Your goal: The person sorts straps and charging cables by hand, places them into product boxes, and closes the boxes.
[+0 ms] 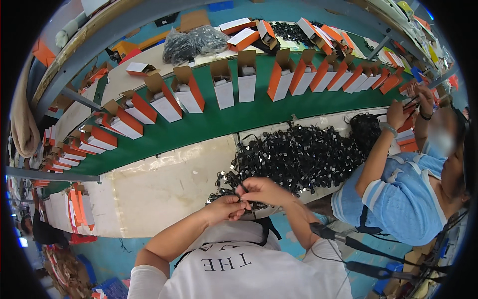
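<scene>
Both of my hands meet at the near edge of a large pile of short black cables (298,154) with shiny metal plug ends. My left hand (225,208) is closed, its thumb and fingers pinched together on a piece of black cable. Just to its right and slightly farther, my right hand (266,191) pinches at the same spot, fingers bent and closed on black cable. The fingertips nearly touch. Most of what lies between them is hidden by the fingers, and cable ends show around and below them.
Beyond the pile, a green conveyor belt (199,122) carries a row of open orange-and-white boxes (223,89). A co-worker in a light blue top (393,199) works at the right. Flattened boxes (82,207) stand at the left. Grey plastic bags (191,45) lie across the belt.
</scene>
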A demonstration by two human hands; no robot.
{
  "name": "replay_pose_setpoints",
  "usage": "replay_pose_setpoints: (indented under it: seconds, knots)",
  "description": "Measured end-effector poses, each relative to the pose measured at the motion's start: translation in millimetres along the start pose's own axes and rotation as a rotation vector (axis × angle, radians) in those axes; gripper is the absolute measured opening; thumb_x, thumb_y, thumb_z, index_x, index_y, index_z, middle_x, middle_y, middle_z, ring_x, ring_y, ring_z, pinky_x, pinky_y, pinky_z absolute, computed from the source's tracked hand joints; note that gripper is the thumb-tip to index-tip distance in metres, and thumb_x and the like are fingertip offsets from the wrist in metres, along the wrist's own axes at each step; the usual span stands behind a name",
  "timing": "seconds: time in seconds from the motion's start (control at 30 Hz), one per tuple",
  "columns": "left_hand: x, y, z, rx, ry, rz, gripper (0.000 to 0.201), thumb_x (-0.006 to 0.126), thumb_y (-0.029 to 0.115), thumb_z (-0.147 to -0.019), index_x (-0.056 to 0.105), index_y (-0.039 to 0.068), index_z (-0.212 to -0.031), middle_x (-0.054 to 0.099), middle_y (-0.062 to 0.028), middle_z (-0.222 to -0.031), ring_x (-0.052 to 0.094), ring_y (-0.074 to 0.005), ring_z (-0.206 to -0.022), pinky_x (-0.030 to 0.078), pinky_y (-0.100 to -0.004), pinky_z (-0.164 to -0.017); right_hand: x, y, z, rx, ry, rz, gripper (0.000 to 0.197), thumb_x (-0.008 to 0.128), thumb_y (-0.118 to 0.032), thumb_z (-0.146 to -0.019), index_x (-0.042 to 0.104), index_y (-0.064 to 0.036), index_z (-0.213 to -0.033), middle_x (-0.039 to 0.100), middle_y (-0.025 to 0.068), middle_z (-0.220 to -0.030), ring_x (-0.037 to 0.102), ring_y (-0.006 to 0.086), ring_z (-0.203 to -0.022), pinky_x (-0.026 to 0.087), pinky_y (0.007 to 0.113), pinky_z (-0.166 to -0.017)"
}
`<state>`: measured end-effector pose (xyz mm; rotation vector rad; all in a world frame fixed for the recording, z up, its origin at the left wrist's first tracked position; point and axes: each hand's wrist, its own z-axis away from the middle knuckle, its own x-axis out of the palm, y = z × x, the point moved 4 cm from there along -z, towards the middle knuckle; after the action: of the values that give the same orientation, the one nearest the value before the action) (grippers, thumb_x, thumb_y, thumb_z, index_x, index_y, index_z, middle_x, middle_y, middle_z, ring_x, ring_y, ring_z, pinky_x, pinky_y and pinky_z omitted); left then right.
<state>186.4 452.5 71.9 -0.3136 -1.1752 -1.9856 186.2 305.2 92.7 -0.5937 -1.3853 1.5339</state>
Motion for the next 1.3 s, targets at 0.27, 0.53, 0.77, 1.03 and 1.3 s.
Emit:
replay_pose_setpoints:
  seconds: [0.27,0.53,0.77,1.03,1.3]
  knots:
    - [-11.8,78.7,34.9,0.518,0.956,-1.920,0.015,0.055,0.010,-0.078,0.064,0.003,-0.088,0.059,-0.0079,-0.070,0.056,-0.0252,-0.065,0.047,-0.0323,-0.067,-212.0,34.3,-4.1,0.066,1.052,1.309,0.021,0.065,-0.009,-0.071,0.065,-0.0114,-0.093,0.057,0.0079,-0.100,0.054,0.0282,-0.090,0.046,0.038,-0.078]
    - [-52.6,110.2,35.4,0.343,0.755,-0.632,0.020,0.055,0.013,-0.084,0.063,-0.002,-0.095,0.061,-0.0067,-0.068,0.057,-0.0119,-0.059,0.046,-0.0251,-0.059,-65.3,-87.7,5.3,-0.490,0.437,1.311,0.019,0.064,-0.011,-0.070,0.065,-0.0087,-0.089,0.057,0.0049,-0.104,0.051,0.0262,-0.099,0.043,0.035,-0.085]
    - [-17.1,118.4,33.9,0.366,0.302,-0.836,0.026,0.046,0.008,-0.087,0.056,0.000,-0.109,0.061,-0.0079,-0.092,0.058,-0.0147,-0.083,0.045,-0.0271,-0.077,-6.1,-111.9,-22.9,-0.691,0.185,1.344,0.018,0.064,-0.014,-0.071,0.063,-0.0087,-0.088,0.053,0.0048,-0.107,0.046,0.0240,-0.109,0.040,0.036,-0.091]
    - [0.8,141.3,49.3,0.589,0.381,-0.463,0.024,0.043,0.007,-0.091,0.051,-0.005,-0.110,0.060,-0.0076,-0.081,0.057,-0.0099,-0.076,0.049,-0.0238,-0.068,7.2,-38.8,-63.0,-0.237,-0.142,-0.134,0.071,0.063,-0.008,-0.077,0.023,-0.0047,-0.136,0.049,0.0036,-0.099,0.047,0.0105,-0.078,0.043,0.024,-0.070]
    - [-39.9,93.8,67.8,0.502,0.538,-1.586,0.007,0.053,0.001,-0.083,0.047,0.000,-0.087,0.060,-0.0142,-0.070,0.061,-0.0236,-0.058,0.046,-0.0319,-0.049,45.4,-78.8,-13.6,-0.381,0.391,0.995,0.017,0.048,-0.015,-0.088,0.051,-0.0043,-0.100,0.059,0.0135,-0.081,0.061,0.0269,-0.073,0.047,0.036,-0.062]
